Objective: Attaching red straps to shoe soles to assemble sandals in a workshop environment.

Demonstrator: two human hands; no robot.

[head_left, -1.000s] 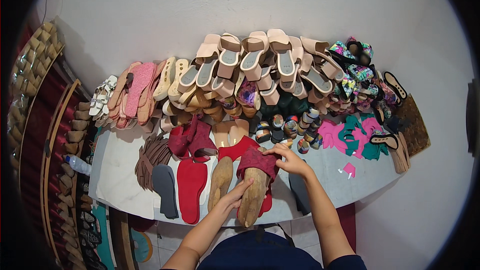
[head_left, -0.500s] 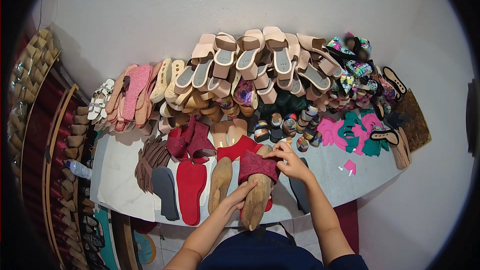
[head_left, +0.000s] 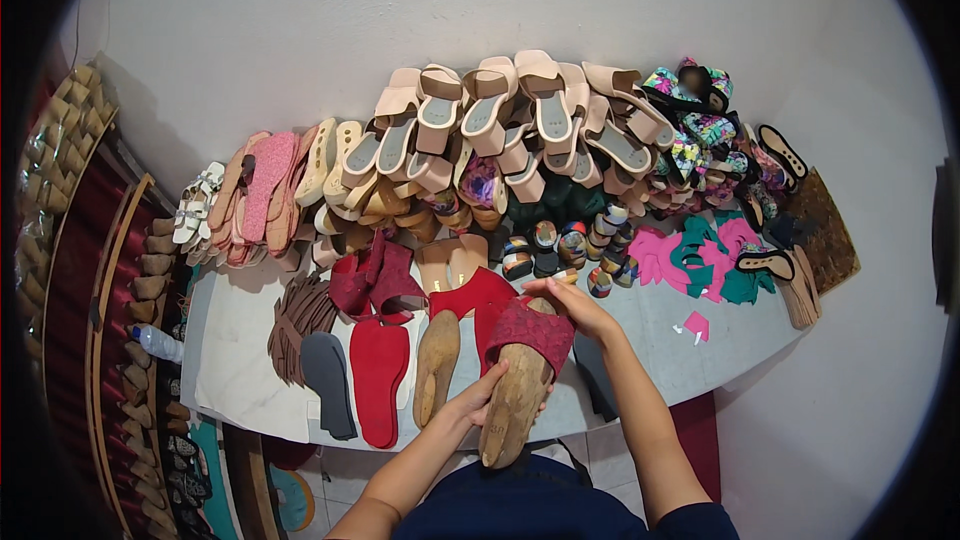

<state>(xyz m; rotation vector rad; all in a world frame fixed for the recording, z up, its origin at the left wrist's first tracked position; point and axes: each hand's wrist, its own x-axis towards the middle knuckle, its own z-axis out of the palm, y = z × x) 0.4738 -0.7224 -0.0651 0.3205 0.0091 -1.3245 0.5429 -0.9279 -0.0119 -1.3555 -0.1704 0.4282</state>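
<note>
A wooden shoe last [head_left: 517, 392] lies lengthwise at the table's near edge with a dark red lace shoe upper [head_left: 528, 330] draped over its toe end. My left hand [head_left: 488, 397] grips the last at its heel half from the left. My right hand [head_left: 566, 302] presses its fingers on the far edge of the red upper. A second bare wooden last [head_left: 437, 365] lies just left of my left hand, beside a red insole [head_left: 379, 378] and a grey insole [head_left: 329, 383].
The white table [head_left: 236, 370] carries a big heap of beige wedge sandals [head_left: 497, 129], pink soles [head_left: 262, 192], brown straps [head_left: 297, 321], red uppers [head_left: 379, 279], patterned heels [head_left: 560, 248] and pink and green cut pieces [head_left: 704, 257]. Racks of lasts [head_left: 60, 240] stand left.
My right hand has slid slightly along the red upper on the last; my left hand keeps its hold. The last has barely moved.
</note>
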